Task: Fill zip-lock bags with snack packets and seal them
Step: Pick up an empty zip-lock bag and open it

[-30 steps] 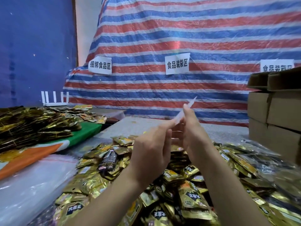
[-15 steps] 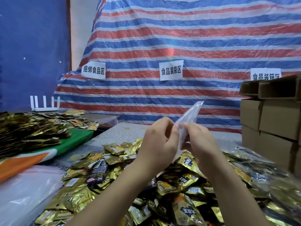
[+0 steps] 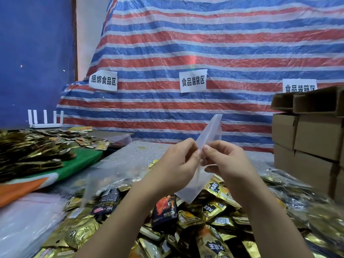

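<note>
Clear glossy plastic zip-lock bag (image 3: 208, 135); shiny foil snack packets (image 3: 214, 207).

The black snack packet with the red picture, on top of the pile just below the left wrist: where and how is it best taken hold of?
Probably by its upper edge, pinched from above. The black snack packet with the red picture lies flat, face up on the heap of gold foil packets, so only its edges offer thin grip. Both the left hand and right hand currently pinch the clear zip-lock bag.
</note>
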